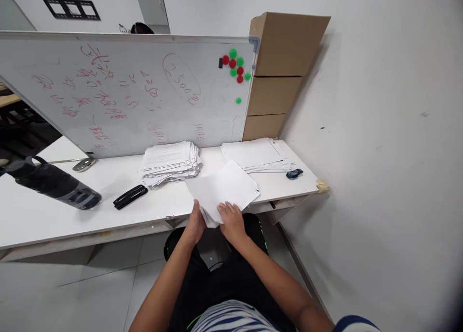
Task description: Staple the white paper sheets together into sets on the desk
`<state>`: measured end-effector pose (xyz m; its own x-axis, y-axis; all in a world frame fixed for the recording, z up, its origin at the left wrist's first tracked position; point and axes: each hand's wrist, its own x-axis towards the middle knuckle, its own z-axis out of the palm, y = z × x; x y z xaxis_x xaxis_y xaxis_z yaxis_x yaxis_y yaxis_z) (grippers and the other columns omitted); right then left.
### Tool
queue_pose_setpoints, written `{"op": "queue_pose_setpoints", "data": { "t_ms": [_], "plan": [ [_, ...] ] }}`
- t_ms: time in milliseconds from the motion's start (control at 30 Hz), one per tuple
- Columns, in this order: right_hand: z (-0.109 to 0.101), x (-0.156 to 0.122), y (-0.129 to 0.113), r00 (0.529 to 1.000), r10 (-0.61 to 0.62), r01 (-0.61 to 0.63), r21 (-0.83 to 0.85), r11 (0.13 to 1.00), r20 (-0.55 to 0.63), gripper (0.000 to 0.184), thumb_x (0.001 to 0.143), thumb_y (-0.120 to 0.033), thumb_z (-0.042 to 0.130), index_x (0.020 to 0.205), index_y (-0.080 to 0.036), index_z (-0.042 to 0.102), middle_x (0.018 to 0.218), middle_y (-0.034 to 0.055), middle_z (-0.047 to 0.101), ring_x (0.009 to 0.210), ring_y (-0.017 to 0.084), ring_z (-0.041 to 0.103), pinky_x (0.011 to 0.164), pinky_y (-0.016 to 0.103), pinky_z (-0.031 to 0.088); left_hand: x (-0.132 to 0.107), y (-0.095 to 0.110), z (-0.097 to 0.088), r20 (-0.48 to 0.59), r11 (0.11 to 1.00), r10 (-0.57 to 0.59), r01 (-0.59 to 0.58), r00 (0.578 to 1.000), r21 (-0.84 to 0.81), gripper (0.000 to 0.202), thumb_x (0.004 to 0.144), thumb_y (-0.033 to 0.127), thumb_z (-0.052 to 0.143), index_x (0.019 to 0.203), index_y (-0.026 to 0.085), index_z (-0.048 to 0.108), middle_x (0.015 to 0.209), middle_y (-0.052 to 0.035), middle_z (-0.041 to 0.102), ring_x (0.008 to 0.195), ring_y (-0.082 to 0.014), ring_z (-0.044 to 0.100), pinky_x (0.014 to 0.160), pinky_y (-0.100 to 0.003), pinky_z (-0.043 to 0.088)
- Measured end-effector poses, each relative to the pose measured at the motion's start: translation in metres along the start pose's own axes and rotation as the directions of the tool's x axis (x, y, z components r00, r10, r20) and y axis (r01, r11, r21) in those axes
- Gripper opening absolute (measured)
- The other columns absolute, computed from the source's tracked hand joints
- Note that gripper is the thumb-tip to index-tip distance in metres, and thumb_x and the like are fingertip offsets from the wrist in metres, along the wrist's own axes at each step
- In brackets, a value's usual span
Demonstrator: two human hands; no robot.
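Observation:
White sheets of paper [227, 187] slant over the front edge of the desk, their near end bent slightly. My left hand [196, 223] is closed on the near left edge of these sheets, thumb uppermost. At their near right side, the fingers of my right hand [232, 222] lie curled over the top face, gripping the edge; its thumb is hidden. Just behind the held sheets sits an uneven stack of printed papers [170, 161] on the left. A flatter pile of white paper [253, 153] lies on the right.
On the white desk [108, 175] are a black stapler [130, 196], a dark bottle [58, 185], a mouse [84, 165] and a small dark crumpled item [294, 173]. A whiteboard [144, 91] with magnets stands behind, beside stacked cardboard boxes [275, 93]. A wall [379, 153] bounds the right.

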<state>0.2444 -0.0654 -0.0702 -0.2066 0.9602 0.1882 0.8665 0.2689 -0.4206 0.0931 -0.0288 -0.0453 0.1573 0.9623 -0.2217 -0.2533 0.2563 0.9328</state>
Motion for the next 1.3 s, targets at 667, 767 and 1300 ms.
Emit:
{"op": "queue_pose_setpoints", "data": {
  "t_ms": [667,767,1300],
  "plan": [
    [-0.054,0.061,0.098,0.855,0.514,-0.517,0.173,0.838,0.069,0.089,0.079,-0.04,0.067,0.155,-0.014,0.028,0.142,0.0177,0.055,0.127,0.032,0.054,0.1,0.042,0.046,-0.022,-0.021,-0.063,-0.349,0.949,-0.155,0.238,0.924,0.208,0.043,0.072,0.036,0.084,0.106,0.015,0.07,0.112,-0.0154,0.074,0.1,-0.0294,0.071,0.091,-0.044,0.056],
    [-0.055,0.055,0.095,0.857,0.496,-0.511,0.346,0.787,0.138,0.056,0.078,-0.032,0.065,0.132,-0.019,0.058,0.123,0.0108,0.069,0.11,0.027,0.066,0.09,0.037,0.052,-0.025,-0.031,-0.071,-0.332,0.965,-0.239,0.262,0.913,0.025,0.048,0.074,0.037,0.082,0.114,0.014,0.066,0.113,-0.0159,0.073,0.097,-0.0269,0.072,0.087,-0.041,0.058],
    [-0.116,0.055,0.042,0.943,0.312,-0.074,0.84,0.538,-0.117,0.047,0.074,-0.049,0.076,0.108,-0.015,0.073,0.11,0.011,0.075,0.105,0.028,0.067,0.091,0.039,0.052,-0.024,0.079,-0.066,-0.332,0.872,0.372,-0.204,0.867,0.445,0.062,0.063,0.05,0.082,0.111,0.012,0.068,0.106,-0.0123,0.074,0.1,-0.0289,0.069,0.087,-0.04,0.055]
  ]
}}
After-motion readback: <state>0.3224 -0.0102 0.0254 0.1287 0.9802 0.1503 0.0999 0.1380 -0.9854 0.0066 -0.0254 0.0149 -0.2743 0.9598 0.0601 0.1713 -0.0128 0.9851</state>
